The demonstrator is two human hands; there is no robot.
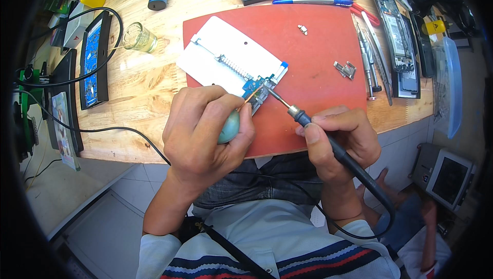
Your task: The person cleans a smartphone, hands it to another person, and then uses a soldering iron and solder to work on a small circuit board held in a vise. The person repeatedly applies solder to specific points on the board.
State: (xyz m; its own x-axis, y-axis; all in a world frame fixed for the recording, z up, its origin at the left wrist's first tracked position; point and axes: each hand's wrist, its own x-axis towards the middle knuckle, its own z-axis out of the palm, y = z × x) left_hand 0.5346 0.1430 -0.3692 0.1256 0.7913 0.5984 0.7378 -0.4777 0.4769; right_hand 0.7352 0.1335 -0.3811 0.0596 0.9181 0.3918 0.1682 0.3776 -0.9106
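Observation:
My right hand (345,143) is closed around a soldering iron (300,118), gripping it like a pen. Its metal tip meets the edge of a small blue circuit board (251,85). That board sits clamped in a white board holder (231,40) with a spring, which lies at a slant. In my left hand (203,125) is a round pale-green spool of desoldering braid (229,127), held between fingers and thumb. From it a copper-coloured strand (252,95) reaches the board beside the iron's tip. My left fingers partly cover the holder's near end.
Under the holder is a red mat (318,42), with small metal parts (345,70) on it. Tweezers (376,55) and an opened phone (395,32) lie to the right. At left are a glass jar (139,38) and black cables (113,129). Another person (405,222) is at lower right.

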